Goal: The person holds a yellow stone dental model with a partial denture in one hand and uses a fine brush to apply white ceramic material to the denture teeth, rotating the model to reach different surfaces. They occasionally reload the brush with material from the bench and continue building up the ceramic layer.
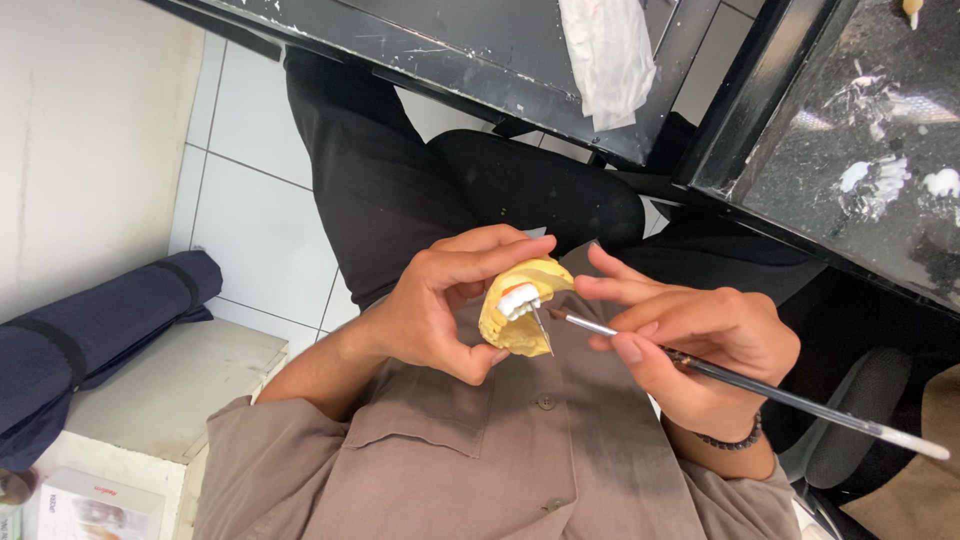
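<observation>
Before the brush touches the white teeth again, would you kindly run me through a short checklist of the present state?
1. Left hand grips the yellow dental model between thumb and fingers: ok.
2. White teeth face the brush: ok.
3. Right hand holds the thin brush pen-style: ok.
4. Brush tip sits beside the teeth: ok.
5. Tip loaded with material: cannot tell.
6. Model backed by a surface: not ok, held over the lap.

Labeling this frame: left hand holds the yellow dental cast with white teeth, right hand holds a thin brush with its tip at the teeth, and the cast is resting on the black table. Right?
Not quite. The yellow dental cast is not on the black table; the left hand holds it up in the air over the person's lap, as the head view shows. The rest stands: the right hand holds a thin brush with its tip at the white teeth.
</observation>
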